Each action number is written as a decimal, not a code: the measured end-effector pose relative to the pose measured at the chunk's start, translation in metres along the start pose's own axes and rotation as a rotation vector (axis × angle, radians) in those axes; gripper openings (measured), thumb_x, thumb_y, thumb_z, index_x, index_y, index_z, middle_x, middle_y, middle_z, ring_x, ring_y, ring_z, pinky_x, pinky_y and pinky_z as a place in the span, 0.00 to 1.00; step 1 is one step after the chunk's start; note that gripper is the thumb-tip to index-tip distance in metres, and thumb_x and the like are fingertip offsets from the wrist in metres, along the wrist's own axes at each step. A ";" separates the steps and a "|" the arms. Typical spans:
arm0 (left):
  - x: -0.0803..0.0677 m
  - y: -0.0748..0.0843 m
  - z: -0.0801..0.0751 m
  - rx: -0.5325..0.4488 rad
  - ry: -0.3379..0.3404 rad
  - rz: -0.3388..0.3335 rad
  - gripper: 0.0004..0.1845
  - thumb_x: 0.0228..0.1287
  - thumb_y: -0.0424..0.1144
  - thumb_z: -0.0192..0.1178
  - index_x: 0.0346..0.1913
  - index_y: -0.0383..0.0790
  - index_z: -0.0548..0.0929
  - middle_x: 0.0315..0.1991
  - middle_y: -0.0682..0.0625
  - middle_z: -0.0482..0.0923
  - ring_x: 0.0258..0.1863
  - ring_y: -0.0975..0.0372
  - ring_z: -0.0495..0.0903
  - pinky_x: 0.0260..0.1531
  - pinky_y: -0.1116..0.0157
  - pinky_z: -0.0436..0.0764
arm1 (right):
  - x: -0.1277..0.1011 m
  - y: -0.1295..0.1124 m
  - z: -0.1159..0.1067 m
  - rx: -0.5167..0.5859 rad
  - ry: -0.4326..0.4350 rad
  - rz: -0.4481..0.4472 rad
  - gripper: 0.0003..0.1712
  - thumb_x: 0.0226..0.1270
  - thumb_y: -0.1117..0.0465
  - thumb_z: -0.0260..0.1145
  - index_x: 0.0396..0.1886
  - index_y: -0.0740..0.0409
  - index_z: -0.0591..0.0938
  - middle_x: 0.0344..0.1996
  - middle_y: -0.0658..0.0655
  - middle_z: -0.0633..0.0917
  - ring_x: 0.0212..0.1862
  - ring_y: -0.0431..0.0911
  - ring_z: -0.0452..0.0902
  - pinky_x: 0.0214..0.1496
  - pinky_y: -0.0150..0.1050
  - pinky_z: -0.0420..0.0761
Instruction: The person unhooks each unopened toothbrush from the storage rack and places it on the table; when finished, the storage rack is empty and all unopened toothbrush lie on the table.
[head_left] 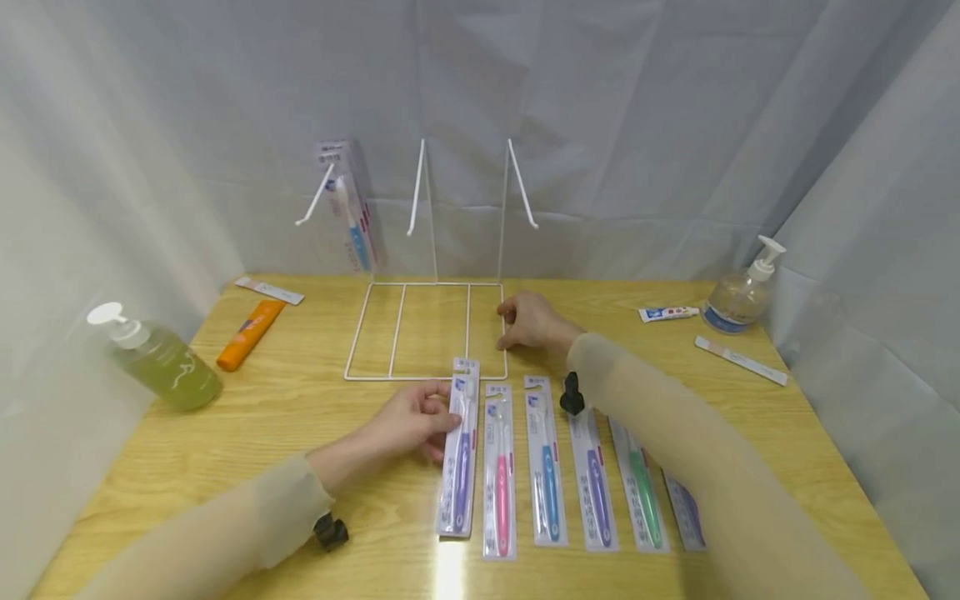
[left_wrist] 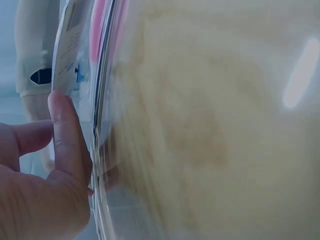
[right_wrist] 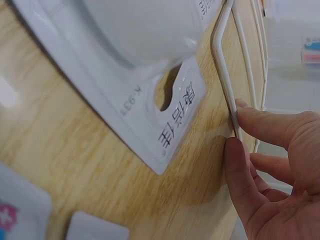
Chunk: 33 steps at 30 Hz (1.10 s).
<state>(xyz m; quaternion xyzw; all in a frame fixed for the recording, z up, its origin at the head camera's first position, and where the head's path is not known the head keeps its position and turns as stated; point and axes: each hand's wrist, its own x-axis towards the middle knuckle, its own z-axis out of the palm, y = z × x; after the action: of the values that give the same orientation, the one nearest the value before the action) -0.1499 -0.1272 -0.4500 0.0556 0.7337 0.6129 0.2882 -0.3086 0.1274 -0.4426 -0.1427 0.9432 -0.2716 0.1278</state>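
Head view: the left hand grips the purple toothbrush pack at the row's left end, above the tabletop, while the right hand pinches the white wire rack at its base's right side. Left wrist view: fingers lie against the pack's edge. Right wrist view: thumb and forefinger nearly meet around the wire.

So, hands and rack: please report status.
Left hand grips purple toothbrush pack. Right hand pinches white rack base. Leftmost hook occupied by blue toothbrush pack.

Packaged purple toothbrush gripped by left fingers, white wire rack, right side pinched by right fingers
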 end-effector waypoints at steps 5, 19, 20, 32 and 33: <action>-0.009 -0.003 0.001 0.007 -0.033 -0.062 0.22 0.76 0.30 0.66 0.68 0.28 0.76 0.43 0.39 0.92 0.34 0.57 0.92 0.34 0.61 0.96 | 0.000 -0.001 -0.002 0.003 -0.010 -0.001 0.42 0.63 0.59 0.87 0.75 0.66 0.82 0.59 0.63 0.89 0.56 0.51 0.80 0.71 0.48 0.86; -0.012 -0.007 0.009 0.019 -0.008 -0.100 0.26 0.73 0.28 0.68 0.69 0.25 0.73 0.40 0.39 0.91 0.29 0.58 0.90 0.33 0.61 0.96 | 0.003 0.002 -0.001 0.005 -0.013 -0.005 0.42 0.62 0.59 0.87 0.74 0.66 0.83 0.53 0.60 0.88 0.51 0.48 0.77 0.60 0.42 0.84; -0.012 -0.007 0.010 0.024 -0.006 -0.101 0.27 0.73 0.28 0.69 0.70 0.25 0.73 0.39 0.39 0.91 0.29 0.58 0.90 0.32 0.61 0.96 | 0.003 0.001 -0.001 0.007 -0.012 -0.006 0.41 0.62 0.59 0.87 0.74 0.66 0.83 0.53 0.60 0.88 0.51 0.48 0.77 0.60 0.42 0.84; -0.021 0.011 -0.015 0.242 0.077 -0.112 0.27 0.76 0.41 0.71 0.70 0.30 0.80 0.47 0.39 0.91 0.34 0.54 0.92 0.34 0.57 0.96 | 0.001 0.001 -0.002 0.012 -0.018 -0.004 0.42 0.63 0.60 0.87 0.75 0.66 0.83 0.53 0.60 0.87 0.50 0.48 0.76 0.60 0.42 0.83; -0.021 0.015 -0.021 0.256 0.088 -0.092 0.27 0.77 0.42 0.70 0.70 0.29 0.79 0.49 0.37 0.91 0.35 0.54 0.93 0.35 0.57 0.96 | 0.001 0.001 -0.002 0.017 -0.020 -0.003 0.42 0.63 0.60 0.87 0.75 0.66 0.82 0.53 0.60 0.87 0.50 0.48 0.76 0.59 0.42 0.83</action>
<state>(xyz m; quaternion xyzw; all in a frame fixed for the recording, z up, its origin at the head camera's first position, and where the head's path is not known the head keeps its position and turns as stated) -0.1472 -0.1510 -0.4271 0.0312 0.8197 0.5020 0.2742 -0.3103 0.1285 -0.4413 -0.1456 0.9394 -0.2782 0.1379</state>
